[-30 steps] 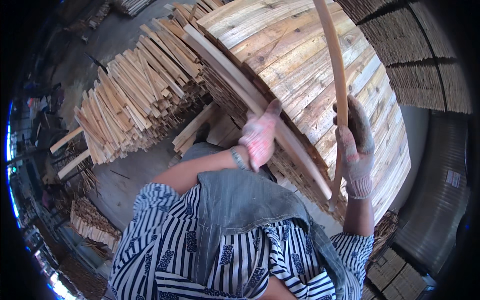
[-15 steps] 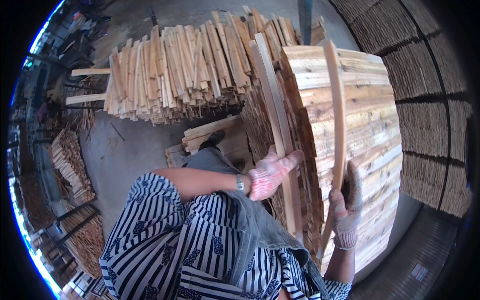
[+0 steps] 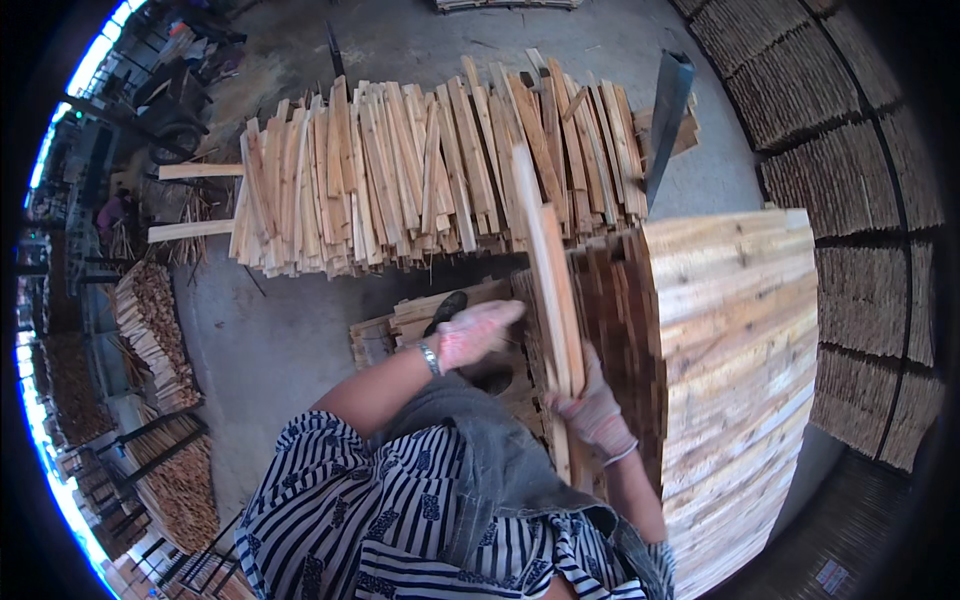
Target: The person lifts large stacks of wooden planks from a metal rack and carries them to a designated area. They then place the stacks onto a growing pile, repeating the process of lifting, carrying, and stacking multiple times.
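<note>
My right hand (image 3: 597, 412), in a pale knitted glove, is closed round a few long wooden slats (image 3: 560, 310) held together in front of me. They point away from me, with one end sticking out farther than the others, and their near end reaches down toward my apron. My left hand (image 3: 481, 335), in a white and pink glove, is off the slats, a little to their left. Its fingers are stretched toward them, slightly blurred, with nothing in them. Right of the slats stands a tall stack of boards (image 3: 740, 340), its top layer laid flat side by side.
A wide heap of loose slats (image 3: 400, 180) lies across the far side, with a dark metal post (image 3: 668, 130) at its right end. Strapped bundles (image 3: 860, 250) line the right wall. More slat piles (image 3: 160, 340) stand at left. Low wooden pieces (image 3: 400, 325) lie by my feet.
My right hand has moved left off the board stack, bringing its slat together with the others. My left hand has let go of the slats and drawn back left. The view has shifted.
</note>
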`<act>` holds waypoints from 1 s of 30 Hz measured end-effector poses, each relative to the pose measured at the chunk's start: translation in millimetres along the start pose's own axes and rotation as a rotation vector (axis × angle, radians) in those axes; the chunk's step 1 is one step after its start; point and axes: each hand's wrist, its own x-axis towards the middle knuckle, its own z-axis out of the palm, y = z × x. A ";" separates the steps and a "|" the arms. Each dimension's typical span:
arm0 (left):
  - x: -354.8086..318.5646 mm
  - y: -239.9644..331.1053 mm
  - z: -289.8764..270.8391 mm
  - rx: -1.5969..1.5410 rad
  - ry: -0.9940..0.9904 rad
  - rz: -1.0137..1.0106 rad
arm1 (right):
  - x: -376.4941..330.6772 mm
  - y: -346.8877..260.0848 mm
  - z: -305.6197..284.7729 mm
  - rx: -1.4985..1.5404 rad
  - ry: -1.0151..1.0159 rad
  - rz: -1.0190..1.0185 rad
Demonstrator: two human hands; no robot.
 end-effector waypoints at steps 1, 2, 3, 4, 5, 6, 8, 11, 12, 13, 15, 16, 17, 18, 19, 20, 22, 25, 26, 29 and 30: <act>11.7 -8.0 -39.1 0.149 0.095 -0.210 | 3.2 6.3 6.4 0.003 -0.029 0.020; 29.4 -16.6 -75.0 0.304 0.188 -0.417 | 6.6 8.2 15.2 0.052 -0.062 0.043; 44.3 -29.0 -103.4 0.326 0.287 -0.506 | 9.7 26.1 29.4 0.035 -0.090 0.112; 59.3 -45.3 -129.9 0.342 0.383 -0.602 | 13.8 43.3 43.6 0.014 -0.119 0.183; 77.1 -59.5 -157.4 0.563 0.419 -0.596 | 18.1 57.0 58.0 -0.217 -0.101 0.169; 101.1 -73.5 -182.3 0.792 0.437 -0.584 | 12.7 72.5 69.4 0.009 -0.156 0.336; 147.1 -113.0 -224.9 0.982 0.587 -0.522 | 13.5 77.1 87.5 -0.210 -0.127 0.309; 217.7 -129.7 -255.3 1.267 0.715 -0.593 | 19.0 93.2 106.8 -0.143 -0.200 0.452; 238.0 -132.6 -260.0 1.313 0.755 -0.584 | 15.2 112.9 122.0 -0.135 -0.208 0.437; 257.9 -127.9 -260.2 1.287 0.726 -0.592 | 28.3 88.4 124.6 -0.155 -0.255 0.595; 279.9 -152.2 -284.5 1.342 0.701 -0.673 | 36.8 87.7 131.0 -0.189 -0.260 0.607; 291.0 -162.1 -295.3 1.370 0.694 -0.705 | 33.8 97.1 134.6 -0.196 -0.250 0.548; 302.5 -143.8 -280.0 1.327 0.596 -0.753 | 33.2 109.9 149.7 -0.127 -0.154 0.434; 303.5 -144.3 -286.5 1.249 0.620 -0.795 | 52.1 86.1 139.9 -0.164 -0.186 0.504; 304.9 -143.9 -292.2 1.167 0.648 -0.833 | 71.2 62.6 127.5 -0.205 -0.216 0.570; 301.7 -138.9 -297.7 1.087 0.670 -0.872 | 80.8 40.2 119.2 -0.243 -0.249 0.640; 283.8 -129.3 -332.7 0.787 0.593 -1.012 | 89.5 28.6 101.1 -0.221 -0.164 0.416; 254.2 -52.0 -302.4 0.496 0.300 -1.008 | 103.0 33.2 99.8 -0.135 -0.093 0.398; 215.9 -38.3 -291.4 0.110 0.462 -0.934 | 104.2 47.6 96.3 -0.069 -0.050 0.192; 130.0 22.5 -240.7 -0.137 0.374 -0.580 | 117.5 -14.6 68.4 -0.083 -0.024 0.082; 101.8 35.4 -218.1 -0.385 0.325 -0.461 | 119.9 -19.2 67.3 -0.070 0.046 -0.085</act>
